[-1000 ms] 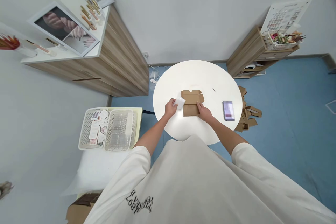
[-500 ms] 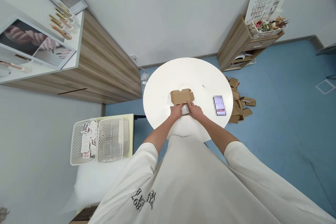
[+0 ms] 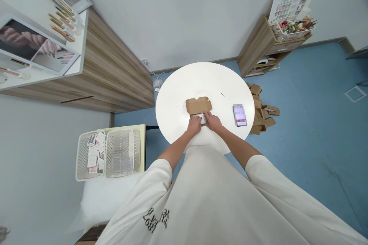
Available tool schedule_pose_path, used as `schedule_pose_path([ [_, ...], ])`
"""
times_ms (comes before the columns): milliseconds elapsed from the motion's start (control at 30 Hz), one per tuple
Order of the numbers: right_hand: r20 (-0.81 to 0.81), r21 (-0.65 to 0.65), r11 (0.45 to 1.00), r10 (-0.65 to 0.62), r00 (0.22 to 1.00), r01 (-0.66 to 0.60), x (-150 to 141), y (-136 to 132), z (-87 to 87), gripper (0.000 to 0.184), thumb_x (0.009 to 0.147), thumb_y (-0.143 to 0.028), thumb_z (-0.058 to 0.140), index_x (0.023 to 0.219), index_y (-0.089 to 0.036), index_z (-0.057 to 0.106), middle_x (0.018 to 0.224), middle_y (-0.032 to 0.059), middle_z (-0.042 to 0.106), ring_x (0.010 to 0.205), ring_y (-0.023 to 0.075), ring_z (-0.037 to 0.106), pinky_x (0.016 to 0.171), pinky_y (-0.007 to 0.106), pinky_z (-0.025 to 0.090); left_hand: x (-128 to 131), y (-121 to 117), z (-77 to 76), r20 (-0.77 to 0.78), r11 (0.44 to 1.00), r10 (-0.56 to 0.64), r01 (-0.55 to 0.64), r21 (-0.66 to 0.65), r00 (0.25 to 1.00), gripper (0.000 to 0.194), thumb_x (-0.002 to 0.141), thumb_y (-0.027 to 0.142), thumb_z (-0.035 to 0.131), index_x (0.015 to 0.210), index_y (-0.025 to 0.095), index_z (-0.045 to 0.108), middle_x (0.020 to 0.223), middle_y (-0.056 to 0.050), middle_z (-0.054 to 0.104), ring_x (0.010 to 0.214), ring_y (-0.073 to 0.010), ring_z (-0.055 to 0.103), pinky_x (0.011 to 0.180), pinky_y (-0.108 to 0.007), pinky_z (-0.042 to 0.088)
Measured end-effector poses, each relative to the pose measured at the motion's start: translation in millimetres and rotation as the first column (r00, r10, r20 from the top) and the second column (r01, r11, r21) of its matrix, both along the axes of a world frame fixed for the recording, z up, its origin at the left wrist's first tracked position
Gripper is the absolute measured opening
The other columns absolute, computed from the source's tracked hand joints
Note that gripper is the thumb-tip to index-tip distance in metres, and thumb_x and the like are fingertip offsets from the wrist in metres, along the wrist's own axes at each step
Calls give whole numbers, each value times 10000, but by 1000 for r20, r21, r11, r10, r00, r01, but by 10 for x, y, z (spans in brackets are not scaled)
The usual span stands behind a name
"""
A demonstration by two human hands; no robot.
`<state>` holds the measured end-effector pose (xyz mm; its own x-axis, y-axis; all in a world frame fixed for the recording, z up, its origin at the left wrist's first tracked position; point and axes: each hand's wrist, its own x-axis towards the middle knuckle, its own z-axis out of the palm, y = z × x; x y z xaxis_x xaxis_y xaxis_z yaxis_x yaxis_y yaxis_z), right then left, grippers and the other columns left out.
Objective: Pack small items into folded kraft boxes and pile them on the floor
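Observation:
A small brown cardboard box (image 3: 197,105) lies open on the round white table (image 3: 178,99), its lid flap folded back toward the far side. A small white packet (image 3: 202,118) sits in the box's tray. My left hand (image 3: 194,125) and my right hand (image 3: 212,121) meet at the near edge of the box, fingers curled and pressing on the white packet from either side. Both forearms reach in from the table's near rim.
A phone (image 3: 239,115) lies on the table to the right. Folded brown cartons (image 3: 263,111) are piled on the blue floor beyond it. Two white baskets (image 3: 107,154) stand on a low yellow stand at left. Wooden cabinets (image 3: 115,72) line the wall.
My left hand carried the white packet from the box's left side into the tray. Both hands now press on it. The view has swung slightly left.

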<state>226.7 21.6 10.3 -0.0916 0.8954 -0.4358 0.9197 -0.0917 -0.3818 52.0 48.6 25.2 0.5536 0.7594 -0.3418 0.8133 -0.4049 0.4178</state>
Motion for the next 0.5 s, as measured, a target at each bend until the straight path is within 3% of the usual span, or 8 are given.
schedule_pose_path([
  [200,40,0,1000,31,999,-31,-16,-5,10,941,908,-388,658,1631,-307,60,1570,163,345,1095,325,605,916,393,442,-77,-102,-68,-53,990,-143,142,-13,988,374,911,81,439,1238,189,585,1447,-130,524,1276,-291,516,1033,-449,364],
  [367,97,-16,998,63,993,-61,-21,4,41,923,901,-430,662,1623,-301,102,1608,160,294,1141,330,589,923,393,454,-105,-126,-126,-45,990,-143,142,-17,989,390,924,126,466,1295,201,561,1544,-125,442,1380,-285,444,1089,-464,342],
  [500,151,14,990,134,979,-137,26,-27,127,818,911,-332,623,1603,-285,189,1627,133,280,1214,342,532,947,418,461,-153,-119,-133,43,996,-91,92,-21,995,381,922,117,461,1267,204,597,1471,-116,525,1339,-270,504,1090,-434,378],
])
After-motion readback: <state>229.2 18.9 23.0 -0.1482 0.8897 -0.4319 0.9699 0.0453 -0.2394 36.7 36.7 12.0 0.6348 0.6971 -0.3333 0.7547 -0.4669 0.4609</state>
